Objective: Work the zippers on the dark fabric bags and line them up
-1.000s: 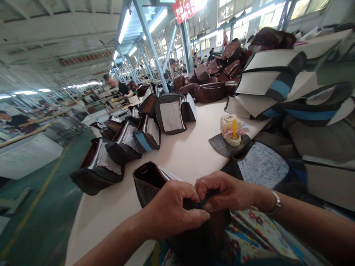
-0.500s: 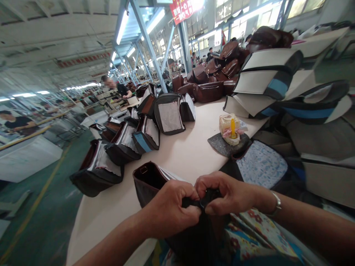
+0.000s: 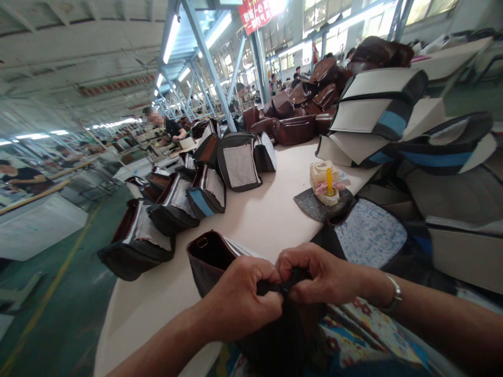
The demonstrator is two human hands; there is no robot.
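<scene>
A dark brown bag (image 3: 210, 269), its mouth gaping and a metal ring showing inside the rim, stands at the near edge of the table and over my lap. My left hand (image 3: 249, 290) pinches the bag's dark edge between thumb and curled fingers. Right beside it, my right hand (image 3: 314, 275) grips the same edge, knuckles touching the left ones. The fingertips hide the exact spot where the edges meet. The bag's lower part is in dark shadow below my hands.
Several half-made bags (image 3: 173, 204) line the left side of the pale table (image 3: 255, 225). A glue tub (image 3: 324, 180) with a yellow-handled tool sits on a grey scrap. Brown leather bags (image 3: 294, 128) are heaped behind; pale panels (image 3: 369, 115) stack at right. A co-worker (image 3: 171, 125) sits beyond.
Both hands keep their pinch on the bag's edge and stay almost in place, with the fingers shifting slightly. The whole view has moved a little.
</scene>
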